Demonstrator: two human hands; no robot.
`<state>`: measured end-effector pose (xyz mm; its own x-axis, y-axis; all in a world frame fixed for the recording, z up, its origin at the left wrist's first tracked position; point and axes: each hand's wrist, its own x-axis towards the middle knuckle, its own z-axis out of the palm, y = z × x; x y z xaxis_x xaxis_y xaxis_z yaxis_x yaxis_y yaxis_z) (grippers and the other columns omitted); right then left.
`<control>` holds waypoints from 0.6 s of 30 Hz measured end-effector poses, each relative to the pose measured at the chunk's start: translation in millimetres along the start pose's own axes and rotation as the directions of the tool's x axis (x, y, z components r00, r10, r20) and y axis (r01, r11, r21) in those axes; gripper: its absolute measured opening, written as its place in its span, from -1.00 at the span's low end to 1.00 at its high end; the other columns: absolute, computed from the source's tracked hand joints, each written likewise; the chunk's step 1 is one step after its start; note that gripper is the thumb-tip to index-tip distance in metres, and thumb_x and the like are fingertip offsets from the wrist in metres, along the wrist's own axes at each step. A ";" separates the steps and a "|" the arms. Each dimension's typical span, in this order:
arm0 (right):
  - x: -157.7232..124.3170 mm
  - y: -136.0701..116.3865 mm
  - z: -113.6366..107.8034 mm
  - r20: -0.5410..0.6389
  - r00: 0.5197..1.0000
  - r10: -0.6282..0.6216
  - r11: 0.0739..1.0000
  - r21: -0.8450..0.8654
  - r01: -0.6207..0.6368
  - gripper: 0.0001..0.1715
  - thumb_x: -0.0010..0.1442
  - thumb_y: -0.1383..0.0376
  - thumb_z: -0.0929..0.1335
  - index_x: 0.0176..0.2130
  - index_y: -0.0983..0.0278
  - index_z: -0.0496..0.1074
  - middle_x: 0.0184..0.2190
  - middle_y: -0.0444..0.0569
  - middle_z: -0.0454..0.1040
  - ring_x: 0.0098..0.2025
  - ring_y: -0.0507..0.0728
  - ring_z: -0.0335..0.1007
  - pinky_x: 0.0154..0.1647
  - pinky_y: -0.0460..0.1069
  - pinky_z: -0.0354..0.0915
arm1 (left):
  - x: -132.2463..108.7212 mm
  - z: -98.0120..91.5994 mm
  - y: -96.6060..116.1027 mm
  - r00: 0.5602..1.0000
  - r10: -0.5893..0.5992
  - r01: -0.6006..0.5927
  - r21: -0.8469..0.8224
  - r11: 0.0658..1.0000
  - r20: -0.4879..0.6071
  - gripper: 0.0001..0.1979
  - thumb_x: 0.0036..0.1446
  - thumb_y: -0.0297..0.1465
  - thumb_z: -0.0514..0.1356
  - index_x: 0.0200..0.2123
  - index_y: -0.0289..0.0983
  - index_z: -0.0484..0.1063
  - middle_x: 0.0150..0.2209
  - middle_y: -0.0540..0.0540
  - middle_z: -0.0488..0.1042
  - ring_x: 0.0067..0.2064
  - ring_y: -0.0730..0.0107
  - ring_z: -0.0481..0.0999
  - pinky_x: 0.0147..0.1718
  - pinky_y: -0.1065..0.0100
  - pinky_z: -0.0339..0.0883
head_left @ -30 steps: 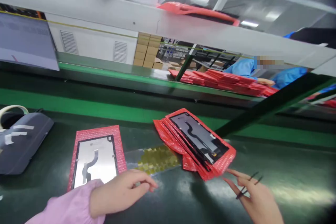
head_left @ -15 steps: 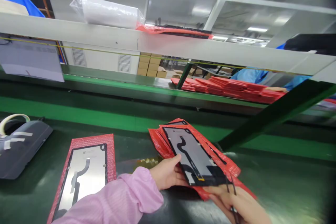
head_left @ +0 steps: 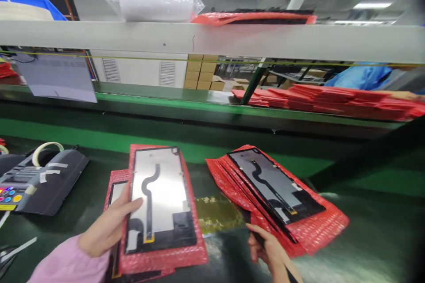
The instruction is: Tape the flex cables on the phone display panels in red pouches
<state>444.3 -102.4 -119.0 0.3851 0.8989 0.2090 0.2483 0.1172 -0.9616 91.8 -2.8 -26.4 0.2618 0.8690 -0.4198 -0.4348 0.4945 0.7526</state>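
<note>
In the head view, my left hand (head_left: 111,223) grips the left edge of a display panel (head_left: 168,192), thumb on its silvery back. The panel has a dark ribbon cable and lies on a red bubble-wrap bag (head_left: 166,261). Under it, another panel (head_left: 117,189) on red wrap shows partly. My right hand (head_left: 265,247) is closed around slim black tweezers (head_left: 258,238), largely hidden by the fingers. It is beside the lower left of a fanned stack of red bubble bags (head_left: 318,230), topped by another display panel (head_left: 272,183).
A dark grey machine (head_left: 61,181) with coloured buttons and a tape roll (head_left: 46,152) stands at left. A yellowish mat piece (head_left: 217,214) lies between the panels. Behind are a green ledge, stacked red bags (head_left: 318,99) and an overhead shelf (head_left: 232,37). A slanted green post (head_left: 358,159) rises at right.
My left hand has carried a panel with its red bag from the right stack onto the left one. My right hand has moved slightly left. The view has shifted and levelled.
</note>
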 end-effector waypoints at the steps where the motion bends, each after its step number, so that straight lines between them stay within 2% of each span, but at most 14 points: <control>1: 1.1 6.8 8.6 0.026 0.994 0.107 0.994 0.011 -0.108 -0.44 0.25 -0.17 0.32 -0.11 0.24 0.43 -0.43 -0.03 0.48 -0.52 0.07 0.35 -0.48 -0.04 0.35 | -10.5 -18.2 2.0 0.997 -0.028 0.030 0.027 0.999 -0.078 -0.03 0.00 -0.47 0.43 0.36 -0.04 -0.01 0.16 -0.17 0.44 0.02 0.08 0.58 0.05 0.13 0.46; 3: 2.7 15.1 24.9 0.070 0.969 0.237 0.971 0.029 -0.239 -0.42 0.17 -0.18 0.39 -0.16 0.26 0.39 -0.44 -0.03 0.47 -0.53 0.06 0.33 -0.53 -0.05 0.32 | -26.2 -46.5 -2.8 0.982 -0.091 0.093 0.004 0.996 -0.165 0.08 -0.06 -0.48 0.47 0.40 -0.02 -0.07 0.17 -0.20 0.44 0.05 -0.03 0.56 0.06 0.03 0.45; 5: 2.8 16.9 37.3 0.097 0.955 0.282 0.958 0.027 -0.286 -0.38 0.08 -0.21 0.43 -0.24 0.27 0.36 -0.46 -0.02 0.48 -0.55 0.05 0.32 -0.59 -0.07 0.27 | -35.4 -64.7 -14.0 0.964 -0.136 0.130 -0.043 0.991 -0.227 0.15 -0.11 -0.47 0.49 0.41 -0.02 -0.12 0.17 -0.23 0.44 0.08 -0.11 0.53 0.06 -0.01 0.45; 8: -2.0 9.3 51.7 0.123 0.936 0.329 0.944 -0.020 -0.329 -0.35 0.00 -0.22 0.46 -0.34 0.29 0.37 -0.50 0.00 0.47 -0.60 0.03 0.29 -0.64 -0.09 0.22 | -40.8 -79.8 -29.0 0.947 -0.166 0.158 -0.051 0.986 -0.274 0.19 -0.15 -0.43 0.51 0.42 -0.05 -0.14 0.16 -0.25 0.45 0.06 -0.13 0.54 0.04 -0.02 0.46; 10: -8.5 0.5 63.5 0.131 0.930 0.343 0.939 -0.020 -0.344 -0.35 0.01 -0.23 0.46 -0.40 0.30 0.36 -0.56 -0.04 0.43 -0.64 0.00 0.25 -0.68 -0.11 0.14 | -41.4 -86.9 -35.0 0.950 -0.144 0.141 -0.031 0.990 -0.278 0.17 -0.19 -0.36 0.52 0.41 -0.06 -0.07 0.17 -0.25 0.44 0.05 -0.14 0.55 0.02 0.01 0.47; 14: -19.7 -11.6 91.3 0.109 0.944 0.312 0.950 -0.034 -0.310 -0.39 0.06 -0.18 0.45 -0.44 0.29 0.33 -0.60 -0.10 0.38 -0.65 -0.02 0.22 -0.67 -0.14 0.08 | -38.2 -101.7 -43.4 0.944 0.011 0.017 0.082 0.997 -0.330 0.00 -0.18 -0.12 0.48 0.31 -0.21 0.17 0.20 -0.27 0.41 0.11 -0.11 0.50 0.04 0.09 0.47; 18: -13.8 -10.2 106.2 0.147 0.927 0.345 0.937 -0.098 -0.334 -0.42 0.03 -0.16 0.47 -0.36 0.27 0.34 -0.60 -0.11 0.41 -0.68 0.00 0.20 -0.64 -0.10 0.13 | -32.2 -113.1 -51.1 0.878 0.279 -0.147 0.333 0.931 -0.390 -0.14 -0.17 0.03 0.43 0.15 -0.28 0.38 0.16 -0.27 0.45 0.20 -0.09 0.42 0.17 0.08 0.36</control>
<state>342.1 -71.2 -130.9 0.3122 0.9357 -0.1646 0.1913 -0.2316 -0.9538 8.1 -54.4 -108.7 -0.2275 0.9061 -0.3566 -0.1562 0.3275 0.9319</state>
